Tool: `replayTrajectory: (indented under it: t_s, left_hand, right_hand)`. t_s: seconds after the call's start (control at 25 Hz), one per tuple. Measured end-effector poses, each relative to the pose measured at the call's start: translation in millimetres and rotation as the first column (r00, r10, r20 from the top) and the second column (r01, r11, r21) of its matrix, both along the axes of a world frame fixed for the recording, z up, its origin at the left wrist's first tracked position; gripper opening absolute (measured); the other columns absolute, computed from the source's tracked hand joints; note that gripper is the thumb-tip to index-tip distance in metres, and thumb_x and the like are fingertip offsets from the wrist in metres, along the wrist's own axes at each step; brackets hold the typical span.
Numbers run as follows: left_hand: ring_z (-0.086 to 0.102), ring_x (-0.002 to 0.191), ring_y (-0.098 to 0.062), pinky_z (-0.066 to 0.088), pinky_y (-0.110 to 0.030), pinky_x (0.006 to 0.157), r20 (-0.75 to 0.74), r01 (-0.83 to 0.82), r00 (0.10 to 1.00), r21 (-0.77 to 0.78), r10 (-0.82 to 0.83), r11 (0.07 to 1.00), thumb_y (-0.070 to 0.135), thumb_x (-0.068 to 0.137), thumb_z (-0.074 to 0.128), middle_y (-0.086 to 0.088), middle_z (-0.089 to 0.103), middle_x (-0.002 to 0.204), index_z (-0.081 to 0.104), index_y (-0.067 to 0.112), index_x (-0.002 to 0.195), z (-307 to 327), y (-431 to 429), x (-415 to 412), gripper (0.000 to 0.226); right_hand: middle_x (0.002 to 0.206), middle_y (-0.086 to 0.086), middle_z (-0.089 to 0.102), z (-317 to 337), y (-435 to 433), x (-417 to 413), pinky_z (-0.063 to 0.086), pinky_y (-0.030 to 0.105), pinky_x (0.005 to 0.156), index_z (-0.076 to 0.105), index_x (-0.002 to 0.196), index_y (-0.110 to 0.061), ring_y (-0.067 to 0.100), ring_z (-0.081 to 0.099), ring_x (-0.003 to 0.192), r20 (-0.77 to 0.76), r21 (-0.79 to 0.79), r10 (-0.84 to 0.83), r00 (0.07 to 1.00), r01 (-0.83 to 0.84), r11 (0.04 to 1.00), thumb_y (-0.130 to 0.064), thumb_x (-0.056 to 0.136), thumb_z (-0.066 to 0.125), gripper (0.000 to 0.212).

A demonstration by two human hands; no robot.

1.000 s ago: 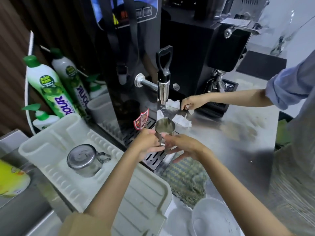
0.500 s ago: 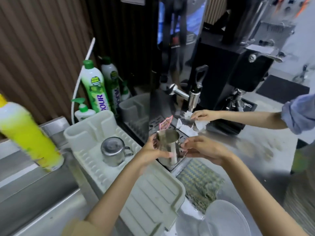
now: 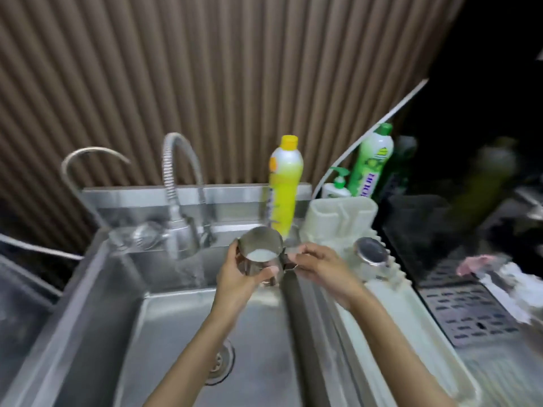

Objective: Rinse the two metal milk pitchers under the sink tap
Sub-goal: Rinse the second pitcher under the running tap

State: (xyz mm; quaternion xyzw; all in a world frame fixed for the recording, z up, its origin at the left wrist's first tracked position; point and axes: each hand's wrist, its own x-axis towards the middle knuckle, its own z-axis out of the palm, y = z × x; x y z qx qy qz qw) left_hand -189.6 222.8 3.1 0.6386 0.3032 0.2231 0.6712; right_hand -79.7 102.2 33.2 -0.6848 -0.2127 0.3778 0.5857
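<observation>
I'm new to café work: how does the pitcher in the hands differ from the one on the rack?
The held pitcher sits upright over the sink, gripped by the left hand and right hand, with white liquid inside. The rack pitcher lies untouched on the drying rack, its contents hidden. Both are shiny metal.

Milk pitcher (image 3: 260, 255) carried by both hands from the coffee machine to over the sink (image 3: 182, 333)
</observation>
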Motion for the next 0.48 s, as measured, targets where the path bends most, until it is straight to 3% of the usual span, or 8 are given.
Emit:
replayTrajectory:
  t_s: [0.08, 0.2, 0.28, 0.4, 0.48]
  left_hand:
    - [0.065, 0.091, -0.012, 0.053, -0.017, 0.080, -0.059, -0.102, 0.993, 0.014, 0.103, 0.995, 0.010, 0.051, 0.085, -0.001, 0.067, 0.100, 0.052, 0.016, 0.112, -12, 32, -30, 0.069]
    - [0.064, 0.105, -0.025, 0.051, -0.041, 0.094, -0.155, -0.182, 0.967, 0.133, 0.202, 0.974, 0.032, 0.038, 0.082, -0.004, 0.067, 0.106, 0.051, 0.019, 0.110, -22, 64, -67, 0.079]
    - [0.058, 0.110, -0.025, 0.047, -0.039, 0.096, -0.194, -0.189, 0.947, 0.304, 0.255, 0.934, 0.024, 0.045, 0.086, -0.003, 0.063, 0.112, 0.050, 0.022, 0.115, -16, 70, -85, 0.078]
    - [0.050, 0.111, -0.025, 0.043, -0.040, 0.095, -0.302, -0.149, 0.861, 0.617, 0.408, 0.773, 0.044, 0.051, 0.083, -0.004, 0.058, 0.114, 0.053, 0.017, 0.119, -11, 66, -94, 0.078]
    - [0.056, 0.104, -0.021, 0.048, -0.037, 0.091, -0.334, -0.151, 0.868, 0.528, 0.368, 0.836, 0.057, 0.051, 0.078, -0.001, 0.062, 0.108, 0.055, 0.020, 0.109, -17, 62, -95, 0.072]
  right_hand:
    - [0.082, 0.007, 0.060, -27, 42, -30, 0.047, 0.016, 0.070, 0.058, 0.076, -0.013, 0.011, 0.056, 0.077, -0.045, 0.060, -0.020, 0.999, 0.022, 0.998, -0.004, 0.086, 0.056, 0.014]
    - [0.081, 0.003, 0.066, -54, 83, -71, 0.046, 0.025, 0.079, 0.066, 0.070, -0.018, 0.017, 0.057, 0.083, -0.124, 0.130, -0.030, 0.992, 0.046, 0.990, -0.007, 0.086, 0.058, 0.021]
    - [0.082, 0.004, 0.068, -61, 94, -94, 0.049, 0.031, 0.087, 0.064, 0.074, -0.015, 0.015, 0.062, 0.082, -0.292, 0.202, -0.027, 0.956, 0.089, 0.975, -0.008, 0.088, 0.056, 0.018]
    - [0.073, 0.003, 0.070, -57, 93, -107, 0.057, 0.033, 0.076, 0.059, 0.077, -0.011, 0.018, 0.067, 0.068, -0.401, 0.191, -0.033, 0.915, 0.118, 0.974, -0.011, 0.090, 0.053, 0.014]
    - [0.075, 0.005, 0.069, -50, 89, -97, 0.057, 0.028, 0.063, 0.060, 0.080, -0.011, 0.020, 0.064, 0.061, -0.275, 0.069, -0.116, 0.954, 0.140, 0.988, -0.012, 0.088, 0.057, 0.009]
